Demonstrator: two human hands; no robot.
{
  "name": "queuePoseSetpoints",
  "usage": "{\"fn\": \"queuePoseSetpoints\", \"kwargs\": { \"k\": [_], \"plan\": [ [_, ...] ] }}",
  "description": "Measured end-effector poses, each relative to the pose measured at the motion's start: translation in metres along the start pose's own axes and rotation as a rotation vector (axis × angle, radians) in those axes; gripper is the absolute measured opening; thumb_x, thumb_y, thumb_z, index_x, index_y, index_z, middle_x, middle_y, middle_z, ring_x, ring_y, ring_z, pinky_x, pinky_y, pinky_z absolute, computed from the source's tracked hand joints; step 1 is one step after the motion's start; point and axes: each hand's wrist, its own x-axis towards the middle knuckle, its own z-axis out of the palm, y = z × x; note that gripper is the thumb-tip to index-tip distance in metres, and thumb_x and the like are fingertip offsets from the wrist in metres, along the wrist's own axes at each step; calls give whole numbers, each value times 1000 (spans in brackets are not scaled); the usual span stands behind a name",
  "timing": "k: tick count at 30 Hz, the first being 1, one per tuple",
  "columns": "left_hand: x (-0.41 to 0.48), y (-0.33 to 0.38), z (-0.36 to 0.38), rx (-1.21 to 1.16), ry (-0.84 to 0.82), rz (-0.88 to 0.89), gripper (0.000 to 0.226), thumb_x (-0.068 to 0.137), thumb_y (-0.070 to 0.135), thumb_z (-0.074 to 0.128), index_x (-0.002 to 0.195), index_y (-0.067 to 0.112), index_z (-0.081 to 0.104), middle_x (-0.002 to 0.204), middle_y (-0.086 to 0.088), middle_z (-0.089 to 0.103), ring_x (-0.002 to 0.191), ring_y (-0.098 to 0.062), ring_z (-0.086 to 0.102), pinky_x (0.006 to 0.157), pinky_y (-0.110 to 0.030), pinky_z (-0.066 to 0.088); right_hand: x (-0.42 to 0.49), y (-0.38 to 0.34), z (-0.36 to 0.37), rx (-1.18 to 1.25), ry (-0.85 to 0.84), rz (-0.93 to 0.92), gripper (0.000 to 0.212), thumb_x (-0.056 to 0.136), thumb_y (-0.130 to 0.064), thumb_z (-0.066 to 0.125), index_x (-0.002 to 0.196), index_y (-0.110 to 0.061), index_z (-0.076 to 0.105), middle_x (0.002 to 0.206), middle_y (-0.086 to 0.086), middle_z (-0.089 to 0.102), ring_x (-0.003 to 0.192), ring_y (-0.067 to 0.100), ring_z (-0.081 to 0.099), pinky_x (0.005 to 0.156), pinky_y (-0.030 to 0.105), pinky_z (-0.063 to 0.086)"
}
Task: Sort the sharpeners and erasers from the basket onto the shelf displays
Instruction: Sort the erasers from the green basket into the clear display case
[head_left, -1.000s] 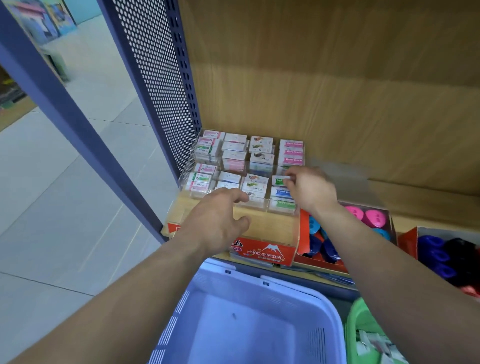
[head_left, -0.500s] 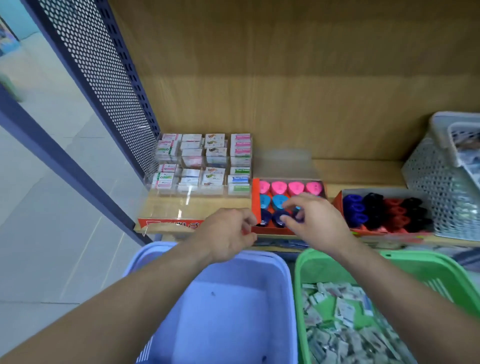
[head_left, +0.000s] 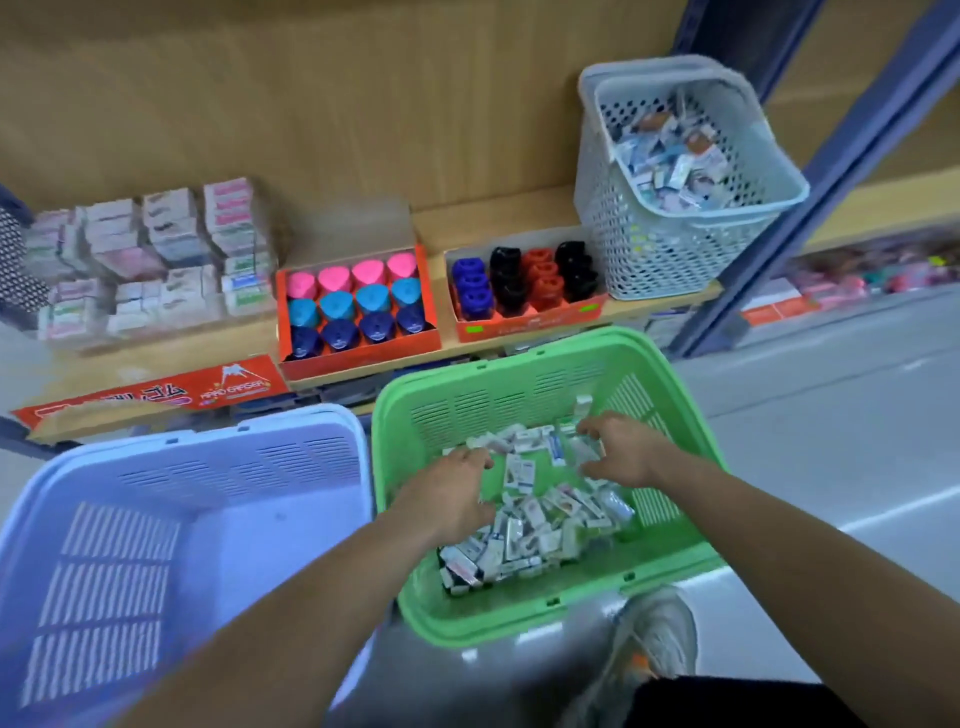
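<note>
A green basket (head_left: 519, 358) sits on the floor below the shelf, and several small wrapped erasers (head_left: 540, 519) are heaped in it. Both my hands are down inside it. My left hand (head_left: 452, 493) rests on the left of the heap with bent fingers, and I see nothing held in it. My right hand (head_left: 623, 452) curls its fingers and thumb round a few erasers at the far side of the heap. On the shelf stand the clear eraser display (head_left: 156, 260), an orange box of pink, light blue and dark blue sharpeners (head_left: 358, 306), and a second box of blue, black and red sharpeners (head_left: 524, 283).
A lilac basket (head_left: 156, 457) stands left of the green one, touching it. A grey perforated basket (head_left: 675, 249) with packets stands at the shelf's right end, beside a blue upright post (head_left: 810, 197). My shoe (head_left: 660, 634) is just behind the green basket.
My view swung right and down from the eraser display to the baskets. Both hands left the shelf displays and dropped into the green basket onto the erasers.
</note>
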Motion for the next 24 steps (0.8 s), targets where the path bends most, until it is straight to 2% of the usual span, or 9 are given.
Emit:
{"fn": "queuePoseSetpoints", "kwargs": {
  "k": [3,6,10,13,16,18,21,24],
  "plan": [
    [34,3,29,-121,48,-122,73,92,42,68,151,19,32,151,-8,42,132,-29,47,110,-46,42,28,16,15,82,-47,26,85,84,-41,77,153,-16,35,152,16,44,131,33,50,109,38,43],
    [73,-1,52,-276,113,-297,78,88,40,73,152,20,32,153,-7,40,138,-30,41,115,-47,38,64,20,33,102,-91,-6,92,84,-41,78,157,-16,28,162,14,29,147,31,32,119,38,30],
    [114,-13,81,-467,237,-441,80,85,32,77,151,19,34,151,-3,39,137,-27,40,115,-46,38,101,18,58,78,-49,-91,88,86,-42,74,157,-17,28,161,10,32,149,31,26,120,38,28],
    [127,-20,96,-517,294,-460,79,84,31,79,149,26,36,147,3,44,133,-24,43,113,-45,40,116,16,74,-17,-20,-117,84,87,-43,70,156,-20,29,156,6,37,144,35,29,115,42,35],
    [131,-21,103,-503,263,-439,75,85,35,77,149,31,38,138,6,52,126,-21,49,109,-43,43,121,11,79,-95,-39,-105,80,87,-47,66,155,-25,30,147,8,38,138,35,33,110,46,40],
    [133,-24,106,-460,216,-414,68,88,40,73,148,30,42,143,4,45,131,-23,45,112,-45,41,121,11,82,-127,-50,-87,79,86,-50,64,154,-27,32,144,8,35,136,33,32,109,47,39],
    [136,-23,106,-453,183,-389,49,88,40,72,133,31,57,144,9,37,134,-19,36,117,-42,35,120,12,87,-58,-7,-78,74,85,-48,68,151,-24,41,142,6,40,133,28,36,111,42,37],
    [138,-17,107,-417,189,-348,46,87,35,73,130,29,55,143,10,42,135,-16,36,118,-40,33,120,11,87,32,53,-56,71,85,-43,72,147,-21,43,142,4,53,131,26,47,107,39,39]
  ]
}}
